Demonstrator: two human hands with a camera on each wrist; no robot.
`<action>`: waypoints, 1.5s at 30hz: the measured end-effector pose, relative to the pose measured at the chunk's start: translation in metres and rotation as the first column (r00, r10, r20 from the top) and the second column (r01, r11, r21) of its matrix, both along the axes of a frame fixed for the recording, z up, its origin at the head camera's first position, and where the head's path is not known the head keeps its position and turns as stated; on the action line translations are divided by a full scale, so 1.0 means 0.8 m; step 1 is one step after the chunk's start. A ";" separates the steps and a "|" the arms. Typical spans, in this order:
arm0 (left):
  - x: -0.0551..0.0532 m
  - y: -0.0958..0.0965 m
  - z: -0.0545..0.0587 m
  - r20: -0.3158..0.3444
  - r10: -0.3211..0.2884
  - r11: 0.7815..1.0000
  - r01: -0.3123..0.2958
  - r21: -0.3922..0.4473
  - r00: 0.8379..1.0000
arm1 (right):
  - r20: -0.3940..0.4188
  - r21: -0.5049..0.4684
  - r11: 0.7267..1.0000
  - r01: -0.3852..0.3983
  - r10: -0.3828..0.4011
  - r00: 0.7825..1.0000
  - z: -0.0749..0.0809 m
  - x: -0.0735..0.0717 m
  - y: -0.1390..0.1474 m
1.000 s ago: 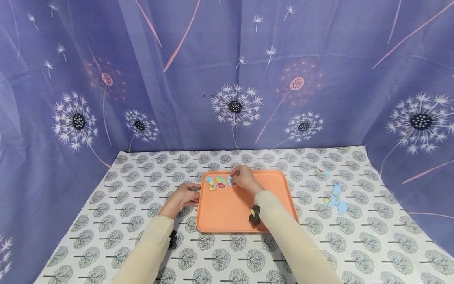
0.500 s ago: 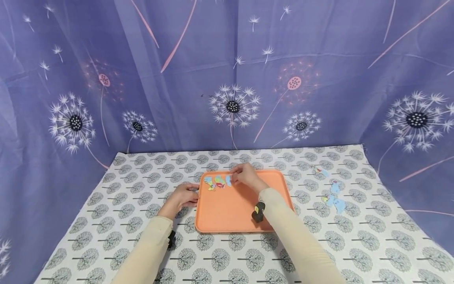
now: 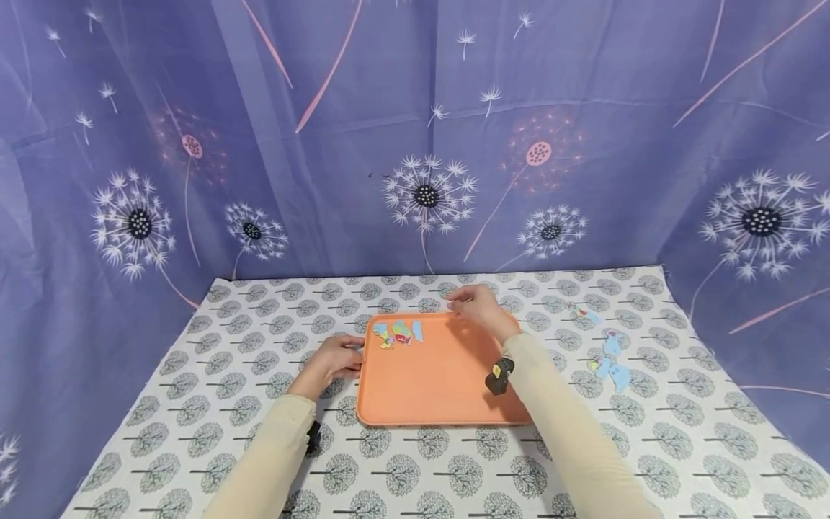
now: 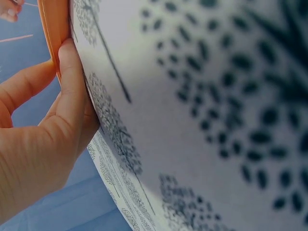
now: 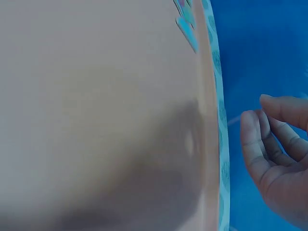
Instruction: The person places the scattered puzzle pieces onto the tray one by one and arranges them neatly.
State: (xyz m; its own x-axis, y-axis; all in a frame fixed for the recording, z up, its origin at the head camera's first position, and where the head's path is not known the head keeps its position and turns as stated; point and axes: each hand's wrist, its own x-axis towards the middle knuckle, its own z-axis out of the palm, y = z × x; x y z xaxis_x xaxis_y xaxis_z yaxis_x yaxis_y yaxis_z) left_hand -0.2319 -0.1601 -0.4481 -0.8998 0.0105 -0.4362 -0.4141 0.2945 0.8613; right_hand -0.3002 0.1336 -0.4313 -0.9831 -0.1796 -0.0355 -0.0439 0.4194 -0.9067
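An orange tray lies on the patterned cloth. My left hand is at its left side; in the left wrist view, the thumb and index finger pinch the tray's edge. Above the tray's far right part hovers my right hand, fingers loosely bent and nothing between them, as the right wrist view also shows. Three flat, printed pieces like jigsaw pieces lie in the tray's far left corner: a blue and yellow piece, a green and red piece and a narrow light blue piece.
On the cloth right of the tray lie several more light blue printed pieces, with one colourful piece farther back. A purple dandelion-print curtain hangs behind the table and along its sides.
My right hand has let go of the narrow light blue piece and moved right and up from it. The piece stays beside the other two. My left hand keeps its place on the tray.
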 end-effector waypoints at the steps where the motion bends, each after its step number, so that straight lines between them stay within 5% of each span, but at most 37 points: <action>1: 0.000 0.000 0.000 0.001 0.004 1.000 -0.004 -0.001 1.000 | -0.005 -0.006 1.000 0.004 -0.005 1.000 -0.001 -0.001 0.006; 6: -0.001 -0.002 0.000 0.003 0.003 1.000 -0.003 0.000 1.000 | -0.074 0.000 1.000 0.030 -0.030 0.997 -0.002 -0.004 0.034; 14: -0.002 -0.003 0.002 0.001 0.004 1.000 -0.004 -0.006 1.000 | -0.045 -0.006 0.996 0.087 -0.087 0.995 0.000 -0.005 0.075; 37: 0.000 0.001 -0.001 -0.007 0.004 1.000 -0.004 -0.004 1.000 | -0.030 0.083 0.978 0.193 -0.191 0.981 0.007 0.030 0.214; 45: 0.000 0.001 -0.001 -0.007 0.004 1.000 -0.004 -0.007 1.000 | -0.060 0.120 0.967 0.227 -0.221 0.973 -0.007 0.037 0.247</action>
